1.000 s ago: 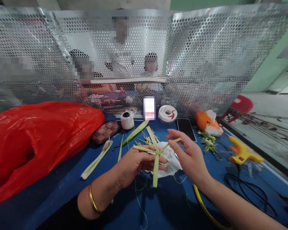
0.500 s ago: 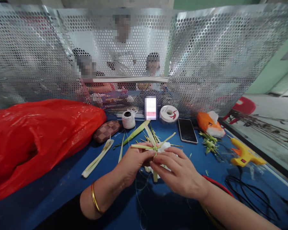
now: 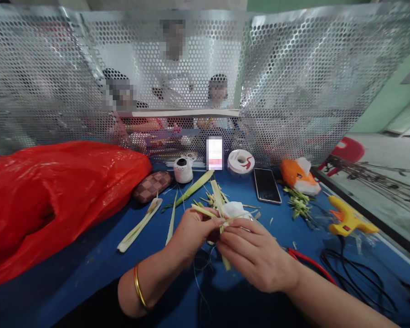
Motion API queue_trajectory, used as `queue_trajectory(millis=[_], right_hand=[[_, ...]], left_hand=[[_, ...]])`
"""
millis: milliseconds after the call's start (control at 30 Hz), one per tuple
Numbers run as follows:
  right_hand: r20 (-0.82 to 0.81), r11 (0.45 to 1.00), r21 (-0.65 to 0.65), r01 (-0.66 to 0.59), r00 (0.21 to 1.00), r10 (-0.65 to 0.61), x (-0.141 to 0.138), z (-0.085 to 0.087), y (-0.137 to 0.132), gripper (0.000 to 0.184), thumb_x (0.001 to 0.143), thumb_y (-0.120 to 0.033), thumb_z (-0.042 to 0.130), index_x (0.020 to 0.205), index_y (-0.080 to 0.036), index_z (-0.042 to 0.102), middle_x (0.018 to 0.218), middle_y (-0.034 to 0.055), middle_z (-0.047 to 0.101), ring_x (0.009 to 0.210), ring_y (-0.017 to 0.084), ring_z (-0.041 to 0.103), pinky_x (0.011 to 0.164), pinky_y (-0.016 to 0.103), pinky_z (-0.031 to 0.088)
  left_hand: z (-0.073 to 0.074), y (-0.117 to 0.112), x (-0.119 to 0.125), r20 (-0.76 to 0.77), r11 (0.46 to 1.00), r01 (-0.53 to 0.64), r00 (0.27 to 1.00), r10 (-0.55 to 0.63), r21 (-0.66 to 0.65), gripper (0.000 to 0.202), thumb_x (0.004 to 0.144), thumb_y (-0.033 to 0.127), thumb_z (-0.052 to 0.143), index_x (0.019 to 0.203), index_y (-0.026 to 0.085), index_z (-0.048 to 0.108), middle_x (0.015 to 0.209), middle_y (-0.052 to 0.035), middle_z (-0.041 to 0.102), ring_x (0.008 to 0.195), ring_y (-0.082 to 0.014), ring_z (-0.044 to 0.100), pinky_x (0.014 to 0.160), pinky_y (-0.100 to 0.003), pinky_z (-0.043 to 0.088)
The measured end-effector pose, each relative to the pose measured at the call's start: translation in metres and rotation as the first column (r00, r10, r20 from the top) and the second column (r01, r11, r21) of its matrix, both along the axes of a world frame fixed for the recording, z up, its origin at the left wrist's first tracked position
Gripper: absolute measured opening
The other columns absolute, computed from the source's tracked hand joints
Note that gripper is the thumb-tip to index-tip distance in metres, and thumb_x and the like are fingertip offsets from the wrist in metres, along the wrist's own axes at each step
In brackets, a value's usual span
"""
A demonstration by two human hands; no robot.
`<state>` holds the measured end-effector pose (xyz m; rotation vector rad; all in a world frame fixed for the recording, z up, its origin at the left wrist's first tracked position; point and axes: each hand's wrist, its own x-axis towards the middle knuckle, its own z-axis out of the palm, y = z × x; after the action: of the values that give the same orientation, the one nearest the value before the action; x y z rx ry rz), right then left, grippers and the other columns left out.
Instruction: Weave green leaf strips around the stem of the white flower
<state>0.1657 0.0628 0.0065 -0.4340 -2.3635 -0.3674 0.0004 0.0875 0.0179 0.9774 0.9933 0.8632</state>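
Observation:
Pale green leaf strips (image 3: pixel 217 196) cross each other between my two hands, low over the blue table. My left hand (image 3: pixel 200 228) pinches them near the crossing with thumb and fingertips. From the other side my right hand (image 3: pixel 249 248) closes its fingers on the same strips, and one end pokes out below it. The crossing itself is mostly hidden by my fingertips. Behind my right hand lies a crumpled white tissue (image 3: pixel 234 209), with leaf scraps (image 3: pixel 212 199) around it. A thin thread (image 3: pixel 196 282) trails on the table below my hands.
A red plastic bag (image 3: pixel 71 200) fills the left. Farther back are a checkered pouch (image 3: pixel 153 187), a thread spool (image 3: pixel 183 171), a ribbon roll (image 3: pixel 241 161) and a phone (image 3: pixel 267 185). At right lie tissues (image 3: pixel 299 176), a yellow glue gun (image 3: pixel 350 218) and its cord. Perforated sheeting (image 3: pixel 294 91) stands behind.
My fingers have shifted on the leaf strips, and the crossing knot seen earlier is now covered. The strip that stuck out to the upper right has swung down toward my right hand.

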Motion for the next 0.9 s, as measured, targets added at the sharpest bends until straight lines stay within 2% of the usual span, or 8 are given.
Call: queue_trajectory(millis=[100, 200, 300, 400, 500, 567, 733, 900], right_hand=[[-0.051, 0.993, -0.112, 0.029, 0.998, -0.035, 0.008, 0.008, 0.005, 0.026, 0.090, -0.007, 0.045, 0.106, -0.017, 0.062, 0.095, 0.0079, 0.073, 0.089, 0.019, 0.066, 0.094, 0.039, 0.047], [-0.312, 0.933, -0.302, 0.195, 0.905, -0.290, 0.018, 0.015, 0.011, 0.030, 0.086, -0.009, 0.046, 0.111, -0.020, 0.058, 0.097, 0.0089, 0.069, 0.091, 0.023, 0.064, 0.084, 0.041, 0.049], [-0.342, 0.743, -0.613, 0.268, 0.758, -0.556, 0.021, 0.016, 0.017, 0.016, 0.089, -0.018, 0.047, 0.093, -0.021, 0.063, 0.086, 0.0063, 0.066, 0.083, 0.022, 0.062, 0.073, 0.036, 0.048], [-0.220, 0.549, -0.825, 0.132, 0.820, -0.528, 0.017, 0.010, 0.021, 0.018, 0.088, -0.030, 0.056, 0.075, -0.021, 0.064, 0.075, 0.0025, 0.064, 0.072, 0.018, 0.059, 0.066, 0.030, 0.046], [-0.212, 0.428, -0.903, 0.035, 0.832, -0.514, 0.010, 0.004, 0.021, 0.024, 0.085, -0.031, 0.059, 0.064, -0.020, 0.061, 0.064, -0.0003, 0.059, 0.062, 0.015, 0.054, 0.059, 0.028, 0.042], [-0.231, 0.420, -0.907, 0.021, 0.809, -0.540, 0.008, 0.002, 0.019, 0.025, 0.084, -0.029, 0.059, 0.061, -0.019, 0.059, 0.063, -0.0007, 0.058, 0.061, 0.014, 0.053, 0.058, 0.027, 0.040], [-0.274, 0.552, -0.828, 0.104, 0.783, -0.558, 0.005, 0.000, 0.013, 0.026, 0.084, -0.022, 0.056, 0.058, -0.019, 0.055, 0.062, -0.0015, 0.051, 0.059, 0.014, 0.050, 0.057, 0.027, 0.036], [-0.324, 0.601, -0.793, 0.096, 0.769, -0.551, 0.003, 0.002, 0.010, 0.027, 0.085, -0.023, 0.055, 0.058, -0.019, 0.055, 0.060, -0.0015, 0.048, 0.058, 0.014, 0.048, 0.056, 0.027, 0.036]], left_hand=[[-0.002, 0.003, -0.002, -0.038, 0.999, 0.014, 0.999, -0.015, -0.029, 0.027, 0.061, 0.031, 0.079, 0.075, 0.012, 0.067, 0.061, -0.0017, 0.066, 0.054, -0.0131, 0.061, 0.054, -0.022, 0.044], [-0.002, 0.004, -0.003, -0.066, 0.995, 0.044, 0.997, -0.050, -0.088, 0.031, 0.065, 0.036, 0.076, 0.084, 0.013, 0.066, 0.063, -0.0062, 0.071, 0.055, -0.0180, 0.066, 0.055, -0.025, 0.047], [-0.002, 0.003, -0.002, -0.075, 0.984, 0.137, 0.986, -0.146, -0.115, 0.030, 0.068, 0.038, 0.074, 0.084, 0.013, 0.067, 0.067, -0.0092, 0.073, 0.055, -0.0190, 0.068, 0.056, -0.027, 0.050], [-0.004, -0.001, 0.001, -0.087, 0.973, 0.193, 0.975, -0.205, -0.128, 0.026, 0.068, 0.034, 0.073, 0.082, 0.014, 0.066, 0.063, -0.0071, 0.072, 0.052, -0.0171, 0.067, 0.056, -0.027, 0.050], [-0.006, -0.004, 0.005, -0.089, 0.968, 0.211, 0.970, -0.224, -0.134, 0.025, 0.065, 0.032, 0.075, 0.078, 0.015, 0.061, 0.060, -0.0057, 0.070, 0.051, -0.0165, 0.065, 0.055, -0.028, 0.050], [-0.006, -0.005, 0.006, -0.096, 0.970, 0.209, 0.971, -0.221, -0.123, 0.025, 0.065, 0.032, 0.075, 0.075, 0.016, 0.059, 0.057, -0.0050, 0.069, 0.050, -0.0165, 0.064, 0.054, -0.027, 0.048], [-0.005, -0.005, 0.006, -0.142, 0.972, 0.225, 0.962, -0.231, -0.060, 0.016, 0.066, 0.027, 0.072, 0.068, 0.014, 0.062, 0.051, -0.0026, 0.063, 0.052, -0.0142, 0.061, 0.053, -0.023, 0.043], [-0.005, -0.005, 0.005, -0.159, 0.956, 0.291, 0.943, -0.292, -0.032, 0.018, 0.067, 0.030, 0.072, 0.068, 0.013, 0.066, 0.055, -0.0022, 0.062, 0.052, -0.0138, 0.059, 0.053, -0.024, 0.041]])
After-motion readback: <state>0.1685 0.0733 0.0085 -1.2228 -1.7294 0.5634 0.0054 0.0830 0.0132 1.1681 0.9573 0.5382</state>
